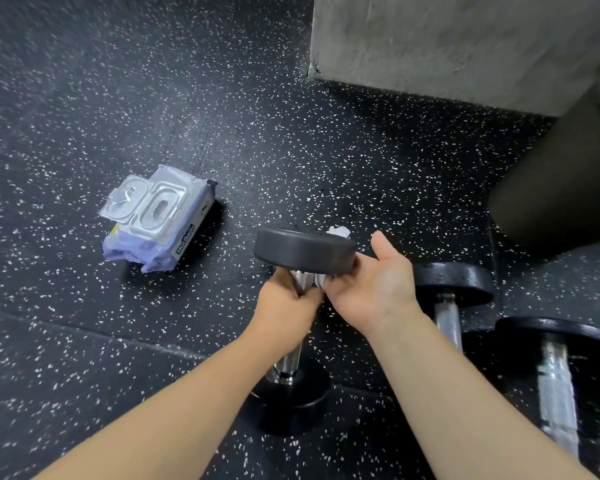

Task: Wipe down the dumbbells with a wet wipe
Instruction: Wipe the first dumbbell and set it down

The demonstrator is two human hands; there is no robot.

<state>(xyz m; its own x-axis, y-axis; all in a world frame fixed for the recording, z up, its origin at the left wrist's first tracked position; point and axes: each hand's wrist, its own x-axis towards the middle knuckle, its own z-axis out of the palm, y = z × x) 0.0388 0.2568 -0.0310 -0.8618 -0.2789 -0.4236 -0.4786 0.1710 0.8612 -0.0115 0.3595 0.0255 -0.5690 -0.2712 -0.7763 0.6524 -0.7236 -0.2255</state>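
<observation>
A black dumbbell (305,250) stands on end on the speckled floor, its lower head at the bottom centre. My left hand (288,299) grips its knurled chrome handle just under the upper head. My right hand (374,282) curls under that upper head and holds a white wet wipe (338,232) against it; a bit of the wipe sticks out behind the head and another bit shows by the handle. Two more dumbbells (451,292) (555,372) lie on the floor to the right.
A purple pack of wet wipes (156,220) lies on the floor to the left with its clear lid flipped open. A grey concrete block (465,46) stands at the back right. A dark roller-like cylinder (561,181) lies at the right edge.
</observation>
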